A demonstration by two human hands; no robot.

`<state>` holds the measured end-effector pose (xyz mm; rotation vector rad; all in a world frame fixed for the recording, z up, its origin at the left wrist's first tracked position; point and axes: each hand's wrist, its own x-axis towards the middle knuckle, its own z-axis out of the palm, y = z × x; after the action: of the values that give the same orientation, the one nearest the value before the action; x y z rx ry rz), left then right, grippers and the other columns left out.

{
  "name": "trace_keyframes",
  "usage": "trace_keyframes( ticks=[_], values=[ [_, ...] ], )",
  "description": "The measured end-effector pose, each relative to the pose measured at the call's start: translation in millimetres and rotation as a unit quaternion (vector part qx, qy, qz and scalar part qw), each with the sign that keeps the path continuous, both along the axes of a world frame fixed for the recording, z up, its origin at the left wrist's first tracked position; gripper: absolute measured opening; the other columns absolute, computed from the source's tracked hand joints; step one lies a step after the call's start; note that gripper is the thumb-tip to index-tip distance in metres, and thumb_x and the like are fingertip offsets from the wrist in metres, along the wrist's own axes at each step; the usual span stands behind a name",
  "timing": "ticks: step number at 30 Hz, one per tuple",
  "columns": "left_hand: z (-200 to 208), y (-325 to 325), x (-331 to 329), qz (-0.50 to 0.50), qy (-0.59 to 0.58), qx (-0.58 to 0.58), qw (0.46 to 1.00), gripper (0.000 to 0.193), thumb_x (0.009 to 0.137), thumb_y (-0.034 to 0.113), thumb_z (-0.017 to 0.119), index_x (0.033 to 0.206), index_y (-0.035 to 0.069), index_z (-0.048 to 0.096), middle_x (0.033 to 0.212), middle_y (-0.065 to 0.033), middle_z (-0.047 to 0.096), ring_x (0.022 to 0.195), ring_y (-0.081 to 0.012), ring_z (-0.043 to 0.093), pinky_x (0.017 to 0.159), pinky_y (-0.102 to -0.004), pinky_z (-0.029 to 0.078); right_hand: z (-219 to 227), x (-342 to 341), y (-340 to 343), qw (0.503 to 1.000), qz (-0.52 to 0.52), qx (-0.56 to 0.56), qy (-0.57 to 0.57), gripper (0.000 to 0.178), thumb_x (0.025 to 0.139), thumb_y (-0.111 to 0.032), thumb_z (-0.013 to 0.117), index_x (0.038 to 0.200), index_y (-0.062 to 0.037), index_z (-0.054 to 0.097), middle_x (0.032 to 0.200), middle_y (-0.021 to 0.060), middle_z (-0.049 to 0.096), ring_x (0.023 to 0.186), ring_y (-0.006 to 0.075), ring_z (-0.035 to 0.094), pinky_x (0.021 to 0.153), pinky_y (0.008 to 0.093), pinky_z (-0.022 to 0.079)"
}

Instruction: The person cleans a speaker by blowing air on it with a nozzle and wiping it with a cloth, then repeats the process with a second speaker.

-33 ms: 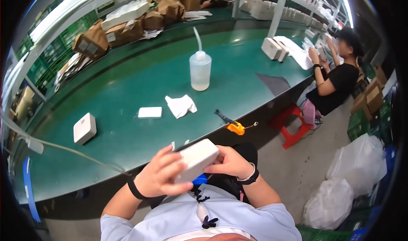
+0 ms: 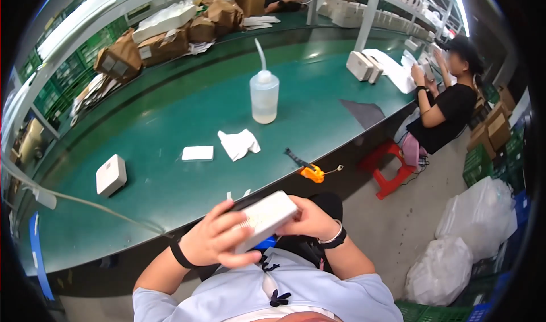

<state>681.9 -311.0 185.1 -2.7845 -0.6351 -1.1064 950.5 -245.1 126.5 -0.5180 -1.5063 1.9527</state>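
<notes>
In front of my body I hold a white box-shaped casing (image 2: 268,218), tilted, with small slots on its upper face. My left hand (image 2: 219,237) grips its left end, thumb underneath and fingers spread over the top. Around the right end my right hand (image 2: 310,218) is closed, its fingers partly hidden behind the casing. On the green table ahead lie a flat white rectangular piece (image 2: 197,153) and a crumpled white cloth (image 2: 239,144). Beyond them stands a translucent squeeze bottle (image 2: 264,100) with a bent spout. Another white casing (image 2: 111,175) rests at the left.
An orange tool (image 2: 312,173) with a dark strap lies at the front edge of the green table (image 2: 165,123). A pale cord (image 2: 102,200) crosses the left side. Brown paper bundles (image 2: 165,44) line the back. A co-worker (image 2: 449,103) sits at the right on a red stool (image 2: 387,168).
The view has shifted slightly, and the casing in my hands has turned a little. Both hands keep their hold.
</notes>
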Motion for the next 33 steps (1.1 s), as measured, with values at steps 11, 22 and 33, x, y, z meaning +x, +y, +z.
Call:
trace_keyframes(
  ticks=[11, 22, 33],
  values=[
    [20.0, 26.1, 15.6, -0.008, 0.015, -0.043, 0.999, 0.063, 0.077, 0.019, 0.082, 0.132, 0.026, 0.05, 0.135, -0.0127, 0.047, 0.126, -0.0389, 0.049, 0.11, -0.0602, 0.037, 4.1, 73.6, -15.8, 0.988, -0.13, 0.067, 0.048, 0.075, 0.068, 0.005, 0.086, 0.135, 0.0013, 0.052, 0.111, 0.01, 0.071, 0.101, 0.0177, 0.068, 0.088, 0.0309, 0.054],
    [24.0, -49.3, -83.6, 0.326, -0.247, -0.284, 0.867, 0.08, 0.075, 0.019, 0.083, 0.143, 0.003, 0.044, 0.14, -0.0168, 0.05, 0.129, -0.0315, 0.049, 0.111, -0.0437, 0.038, 70.2, 179.2, 233.1, 0.828, -0.53, 0.152, -0.102, 0.031, 0.084, -0.006, 0.076, 0.11, -0.0015, 0.059, 0.087, 0.0023, 0.063, 0.054, 0.0057, 0.049, 0.046, 0.0202, 0.038],
    [30.3, -120.6, -76.1, 0.42, -0.45, -0.36, 0.701, 0.069, 0.086, 0.009, 0.068, 0.148, 0.004, 0.04, 0.14, -0.0119, 0.051, 0.126, -0.0226, 0.053, 0.11, -0.0377, 0.039, -68.5, 228.6, 504.7, 0.761, -0.613, 0.07, -0.201, 0.034, 0.079, -0.007, 0.078, 0.107, 0.0001, 0.062, 0.082, 0.0085, 0.065, 0.051, 0.018, 0.056, 0.04, 0.0313, 0.042]
  ],
)
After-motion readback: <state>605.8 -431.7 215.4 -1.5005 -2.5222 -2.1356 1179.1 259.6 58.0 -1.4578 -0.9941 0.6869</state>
